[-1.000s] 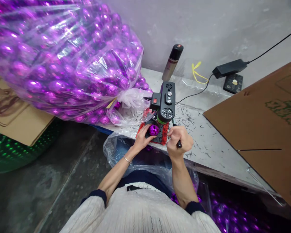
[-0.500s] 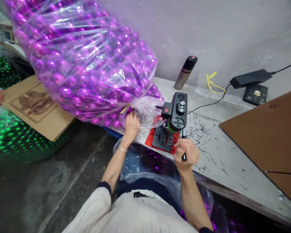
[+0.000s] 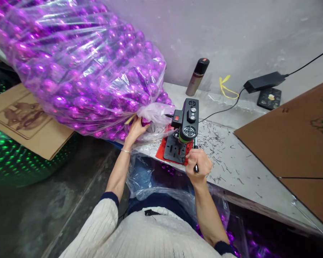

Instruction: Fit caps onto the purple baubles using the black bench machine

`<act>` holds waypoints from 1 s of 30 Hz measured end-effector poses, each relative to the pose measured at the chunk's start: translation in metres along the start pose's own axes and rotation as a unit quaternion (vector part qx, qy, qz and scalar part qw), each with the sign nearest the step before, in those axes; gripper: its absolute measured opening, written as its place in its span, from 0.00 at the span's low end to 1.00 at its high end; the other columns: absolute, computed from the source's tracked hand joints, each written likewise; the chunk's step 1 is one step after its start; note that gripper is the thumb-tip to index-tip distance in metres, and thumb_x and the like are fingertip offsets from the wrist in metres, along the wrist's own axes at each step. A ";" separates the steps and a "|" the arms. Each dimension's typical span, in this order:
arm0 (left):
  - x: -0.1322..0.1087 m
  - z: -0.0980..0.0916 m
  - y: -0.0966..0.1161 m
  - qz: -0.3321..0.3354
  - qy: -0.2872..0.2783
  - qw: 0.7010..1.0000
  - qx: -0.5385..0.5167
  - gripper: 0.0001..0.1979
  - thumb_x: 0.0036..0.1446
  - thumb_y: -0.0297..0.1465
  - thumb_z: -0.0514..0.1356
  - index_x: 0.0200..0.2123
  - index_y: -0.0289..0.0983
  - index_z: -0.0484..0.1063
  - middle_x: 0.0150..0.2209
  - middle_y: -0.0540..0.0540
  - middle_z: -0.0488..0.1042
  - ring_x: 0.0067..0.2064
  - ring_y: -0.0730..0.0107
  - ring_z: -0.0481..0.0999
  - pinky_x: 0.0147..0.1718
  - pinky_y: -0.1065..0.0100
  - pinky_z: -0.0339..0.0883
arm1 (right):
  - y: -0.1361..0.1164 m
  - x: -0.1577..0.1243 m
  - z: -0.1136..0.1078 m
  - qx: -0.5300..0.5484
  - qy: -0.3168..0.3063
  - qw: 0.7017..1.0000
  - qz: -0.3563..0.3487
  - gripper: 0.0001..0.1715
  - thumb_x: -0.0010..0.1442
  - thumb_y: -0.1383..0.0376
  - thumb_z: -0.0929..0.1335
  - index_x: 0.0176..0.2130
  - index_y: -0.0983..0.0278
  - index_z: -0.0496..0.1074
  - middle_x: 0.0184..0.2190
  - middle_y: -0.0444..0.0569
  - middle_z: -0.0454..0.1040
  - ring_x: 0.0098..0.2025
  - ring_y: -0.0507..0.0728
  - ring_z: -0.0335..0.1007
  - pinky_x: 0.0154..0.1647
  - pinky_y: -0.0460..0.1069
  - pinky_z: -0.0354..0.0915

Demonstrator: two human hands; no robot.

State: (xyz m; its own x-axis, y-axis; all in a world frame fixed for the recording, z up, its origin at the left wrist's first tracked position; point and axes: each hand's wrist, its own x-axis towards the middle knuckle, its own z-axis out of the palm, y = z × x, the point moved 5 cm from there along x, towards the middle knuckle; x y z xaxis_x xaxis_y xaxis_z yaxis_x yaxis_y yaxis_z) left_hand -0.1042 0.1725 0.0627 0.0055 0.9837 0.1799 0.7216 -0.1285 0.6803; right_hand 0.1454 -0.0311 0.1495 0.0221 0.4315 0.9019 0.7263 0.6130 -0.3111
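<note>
- Here, one large clear bag (image 3: 83,64) of purple baubles, too many to count, covers the worktop's left end; its long axis slants down to the gathered neck, which points right.
- One worktop (image 3: 244,182), pale, strewn with thin dark bits too numerous to count, mostly right of the press.
- One brown carton (image 3: 290,143) over the worktop's right end.
- One printed cardboard sheet (image 3: 43,132) beyond the left end, under the bag's near side.
- One black press (image 3: 188,116) close to the worktop's near edge, on a red mat (image 3: 161,152); the long axis of its head runs from far edge towards near edge, and its single lever (image 3: 196,168) points at the near edge.
- Two hands: the right hand (image 3: 200,161) has its fingers clamped round the lever's black grip; the left hand (image 3: 136,129) is at the bag's neck, fingers partly hidden, so I cannot tell whether they are closed on anything.
- One spray can (image 3: 197,77) near the far edge, behind the press.
- One power adapter (image 3: 264,82) and one dark square item (image 3: 265,98), far right corner.
- One yellow tie (image 3: 227,89) between can and adapter.
- One purple bauble (image 3: 144,121) right beside the left thumb.
</note>
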 end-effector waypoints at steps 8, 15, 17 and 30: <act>-0.111 0.033 0.015 -0.108 -0.094 0.868 -0.476 0.31 0.61 0.48 0.63 0.62 0.40 0.67 0.54 0.39 0.78 0.47 0.57 0.83 0.45 0.57 0.79 | 0.000 0.009 -0.002 -0.012 0.005 1.000 -0.004 0.13 0.66 0.73 0.62 0.31 0.60 0.66 0.22 0.41 0.70 0.24 0.51 0.68 0.28 0.48 0.62; -0.144 0.076 0.041 -0.087 -0.086 0.891 -0.437 0.30 0.66 0.49 0.59 0.64 0.40 0.67 0.59 0.38 0.77 0.57 0.54 0.80 0.55 0.53 0.75 | -0.001 0.013 -0.003 -0.008 -0.001 1.000 -0.020 0.13 0.67 0.72 0.62 0.31 0.60 0.65 0.21 0.41 0.69 0.26 0.51 0.69 0.29 0.47 0.63; -0.142 0.084 0.047 -0.039 -0.066 0.931 -0.357 0.32 0.64 0.50 0.62 0.64 0.39 0.66 0.61 0.38 0.75 0.61 0.53 0.76 0.61 0.52 0.70 | -0.001 0.012 -0.004 -0.012 -0.004 1.000 -0.022 0.13 0.68 0.72 0.62 0.31 0.60 0.65 0.22 0.42 0.69 0.26 0.51 0.69 0.29 0.47 0.63; -0.129 0.105 0.070 0.140 -0.060 0.983 -0.103 0.33 0.57 0.45 0.70 0.61 0.37 0.68 0.56 0.36 0.77 0.59 0.48 0.76 0.59 0.48 0.69 | -0.002 0.009 -0.004 -0.027 -0.020 0.999 -0.015 0.12 0.68 0.71 0.61 0.32 0.60 0.65 0.23 0.43 0.70 0.27 0.52 0.69 0.30 0.47 0.64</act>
State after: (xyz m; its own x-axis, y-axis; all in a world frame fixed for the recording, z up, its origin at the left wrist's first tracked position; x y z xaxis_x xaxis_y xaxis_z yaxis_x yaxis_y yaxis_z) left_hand 0.0182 0.0504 0.0120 0.2741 0.9125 0.3037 0.5251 -0.4066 0.7477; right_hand 0.1469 -0.0307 0.1597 -0.0279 0.4406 0.8973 0.7625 0.5898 -0.2659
